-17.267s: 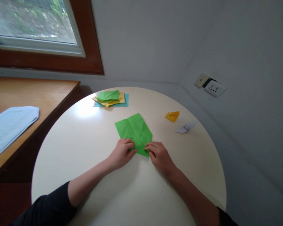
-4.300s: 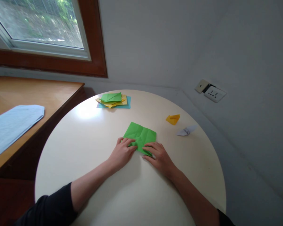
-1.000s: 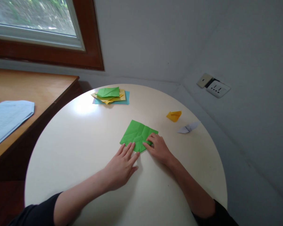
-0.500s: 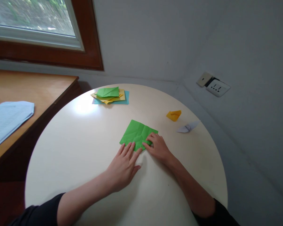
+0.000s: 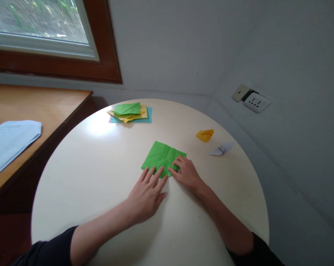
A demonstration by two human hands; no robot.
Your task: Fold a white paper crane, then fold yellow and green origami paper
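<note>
Left hand was spread flat, fingertips on the near-left edge of the creased green sheet. Right hand pinched the sheet's right side; fold there mostly hidden, shape hard to tell. Sheet lay mid-table on the round white table. Orange folded piece, white folded piece sat farther right; paper stack near far edge.

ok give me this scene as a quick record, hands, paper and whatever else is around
left hand: spread, touching green sheet
right hand: curled, touching the sheet's right side
green sheet: creased, on round table
table's far side: coloured paper stack
table's right side: orange folded paper, white folded paper
</note>
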